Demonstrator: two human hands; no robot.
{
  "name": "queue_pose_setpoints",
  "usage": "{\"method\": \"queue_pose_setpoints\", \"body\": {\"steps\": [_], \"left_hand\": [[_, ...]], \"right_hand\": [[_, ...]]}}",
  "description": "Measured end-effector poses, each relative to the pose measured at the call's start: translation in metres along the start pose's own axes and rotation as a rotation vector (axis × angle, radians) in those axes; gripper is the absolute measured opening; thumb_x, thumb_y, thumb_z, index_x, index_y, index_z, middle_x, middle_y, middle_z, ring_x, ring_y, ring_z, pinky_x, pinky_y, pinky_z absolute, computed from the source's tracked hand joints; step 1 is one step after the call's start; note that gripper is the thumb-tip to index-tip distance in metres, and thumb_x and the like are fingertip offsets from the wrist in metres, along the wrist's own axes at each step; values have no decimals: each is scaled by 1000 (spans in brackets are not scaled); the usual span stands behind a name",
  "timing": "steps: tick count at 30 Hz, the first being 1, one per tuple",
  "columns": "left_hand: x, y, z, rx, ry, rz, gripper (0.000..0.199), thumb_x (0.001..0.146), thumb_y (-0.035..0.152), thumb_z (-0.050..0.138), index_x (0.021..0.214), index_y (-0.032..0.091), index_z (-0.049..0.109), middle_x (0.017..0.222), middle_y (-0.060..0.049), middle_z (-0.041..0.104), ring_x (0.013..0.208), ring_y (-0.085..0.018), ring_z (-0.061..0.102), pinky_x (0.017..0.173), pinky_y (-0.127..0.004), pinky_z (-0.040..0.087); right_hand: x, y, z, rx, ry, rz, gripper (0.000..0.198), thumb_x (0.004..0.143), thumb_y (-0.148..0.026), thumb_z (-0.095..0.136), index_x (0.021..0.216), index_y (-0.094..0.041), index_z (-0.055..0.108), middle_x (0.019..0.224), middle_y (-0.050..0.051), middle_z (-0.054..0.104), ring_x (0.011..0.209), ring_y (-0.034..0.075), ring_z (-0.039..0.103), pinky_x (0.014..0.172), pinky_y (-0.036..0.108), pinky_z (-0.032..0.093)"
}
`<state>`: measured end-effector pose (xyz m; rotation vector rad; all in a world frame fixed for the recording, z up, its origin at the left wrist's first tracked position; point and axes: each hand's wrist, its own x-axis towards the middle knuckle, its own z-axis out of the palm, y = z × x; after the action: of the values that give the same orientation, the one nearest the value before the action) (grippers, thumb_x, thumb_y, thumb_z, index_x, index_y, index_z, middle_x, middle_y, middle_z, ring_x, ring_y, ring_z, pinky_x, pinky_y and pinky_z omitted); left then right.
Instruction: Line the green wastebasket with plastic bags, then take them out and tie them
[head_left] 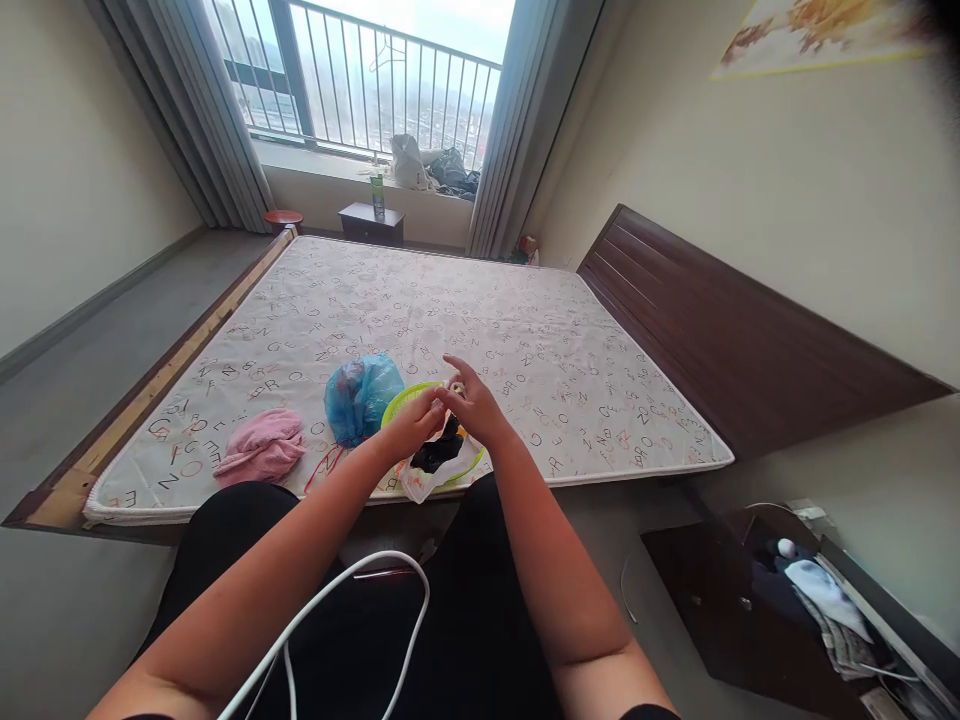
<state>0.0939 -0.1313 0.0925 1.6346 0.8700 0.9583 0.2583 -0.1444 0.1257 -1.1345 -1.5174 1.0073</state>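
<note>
At the mattress's near edge sits a yellow-green plastic basket [390, 405]. Inside it lie a white plastic bag [429, 482], which hangs over the near rim, and some black item [441, 448]. Over the basket, my left hand [417, 418] meets my right hand [474, 402] with fingertips pinched together. My right index finger points outward. A small pale bit shows between the fingers, too small to name. Left of the basket stands a knotted blue plastic bag [361, 398] with contents showing dimly. A crumpled pink cloth [262, 446] lies farther left.
The letter-patterned mattress [450, 300] fills the middle, with a dark headboard [720, 330] on the right. White cable [375, 556] loops across my lap. Clothes [829, 595] lie on a dark cabinet at lower right. A nightstand [373, 226] bears a bottle below the window.
</note>
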Motion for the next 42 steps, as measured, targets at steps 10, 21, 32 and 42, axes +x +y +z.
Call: {"method": "queue_pose_setpoints", "body": {"steps": [10, 21, 32, 42], "left_hand": [[-11, -4, -5, -551, -69, -211, 46, 75, 47, 80, 107, 22, 59, 60, 11, 47, 43, -6, 40, 56, -28, 52], [-8, -12, 10, -262, -101, -92, 51, 72, 47, 87, 110, 15, 74, 71, 2, 56, 68, -13, 52, 63, -25, 42], [-12, -26, 17, -95, -135, -280, 46, 78, 60, 74, 71, 15, 67, 54, 2, 49, 51, -11, 41, 51, -26, 29], [-12, -26, 4, -345, 63, -223, 50, 72, 57, 85, 95, 13, 75, 73, -1, 66, 48, -8, 51, 49, -23, 37]], "right_hand": [[-1, 22, 0, -129, 190, 85, 32, 83, -50, 73, 73, -22, 58, 61, -7, 47, 59, 12, 39, 59, 26, 32], [2, 9, 3, 460, -130, 72, 29, 90, -52, 66, 103, -26, 60, 57, -11, 35, 50, 10, 35, 52, 23, 34], [8, -4, 4, 104, -302, -57, 26, 103, -37, 51, 117, -25, 70, 115, 4, 75, 115, 18, 65, 112, 38, 45], [-21, 6, -30, -255, -139, 71, 16, 94, -26, 57, 102, -21, 69, 87, 1, 69, 73, 16, 65, 75, 33, 53]]}}
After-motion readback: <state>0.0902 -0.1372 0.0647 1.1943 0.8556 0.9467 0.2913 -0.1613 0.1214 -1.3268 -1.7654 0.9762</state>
